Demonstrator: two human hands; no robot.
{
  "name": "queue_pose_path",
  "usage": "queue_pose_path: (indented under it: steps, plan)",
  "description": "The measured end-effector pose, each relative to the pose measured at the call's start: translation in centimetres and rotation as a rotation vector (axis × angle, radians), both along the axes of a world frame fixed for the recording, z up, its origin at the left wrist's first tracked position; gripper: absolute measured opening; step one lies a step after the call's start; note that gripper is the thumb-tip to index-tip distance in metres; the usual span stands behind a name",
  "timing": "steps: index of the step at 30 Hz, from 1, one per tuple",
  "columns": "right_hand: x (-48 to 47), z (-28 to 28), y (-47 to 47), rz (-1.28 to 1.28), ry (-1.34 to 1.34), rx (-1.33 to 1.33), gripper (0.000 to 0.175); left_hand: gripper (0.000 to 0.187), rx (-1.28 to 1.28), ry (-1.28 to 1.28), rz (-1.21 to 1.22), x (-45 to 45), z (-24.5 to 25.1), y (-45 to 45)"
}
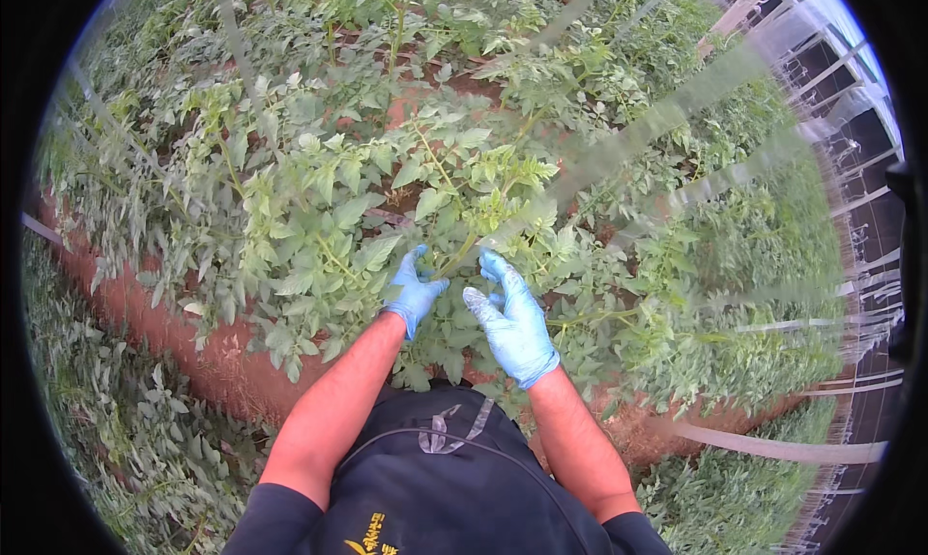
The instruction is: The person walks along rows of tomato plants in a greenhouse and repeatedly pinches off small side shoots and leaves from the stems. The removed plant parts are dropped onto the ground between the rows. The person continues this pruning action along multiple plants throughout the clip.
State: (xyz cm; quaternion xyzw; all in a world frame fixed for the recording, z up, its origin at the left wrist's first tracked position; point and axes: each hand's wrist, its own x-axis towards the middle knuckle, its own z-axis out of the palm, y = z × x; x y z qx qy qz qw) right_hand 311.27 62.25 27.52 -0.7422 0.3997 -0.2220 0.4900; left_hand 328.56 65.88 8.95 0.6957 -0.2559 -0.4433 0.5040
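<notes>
Both my hands wear blue disposable gloves and reach into a leafy tomato plant in front of my body. My left hand (pixel 415 290) is beside the plant's stem (pixel 459 256), thumb and fingers spread apart; whether a fingertip touches the stem cannot be told. On the stem's right side my right hand (pixel 511 316) is half curled, thumb apart from the fingers, with whitish dirt on the glove tips. Nothing plainly sits in its grasp. A translucent plastic strip (pixel 623 149) runs from the upper right down to the plant's top near my right fingertips.
Dense rows of tomato plants (pixel 290 192) surround me, with a reddish soil path (pixel 232 366) between rows. More pale strips (pixel 783 446) hang or stretch at the right, near the greenhouse side (pixel 848 69). A dark cable (pixel 464 437) crosses my dark apron.
</notes>
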Motion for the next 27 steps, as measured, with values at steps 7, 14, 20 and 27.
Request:
queue_pose_path:
  steps: [7, 14, 20, 27]
  plan:
    - [-0.5, 0.2, 0.4, 0.032, 0.037, 0.032, 0.067, 0.051, 0.090, 0.657, 0.053, 1.8, -1.4, 0.7]
    - [-0.1, 1.0, 0.3, -0.016, 0.007, 0.043, 0.070, 0.037, 0.004, 0.547, -0.072, 1.0, -0.9, 0.6]
    - [0.3, 0.5, -0.1, -0.026, 0.019, 0.015, 0.069, 0.037, -0.001, 0.561, 0.002, 0.7, -0.5, 0.2]
    - [0.7, 1.0, -0.6, 0.020, 0.079, 0.022, 0.065, 0.029, -0.037, 0.442, 0.111, 0.7, 1.1, 0.9]
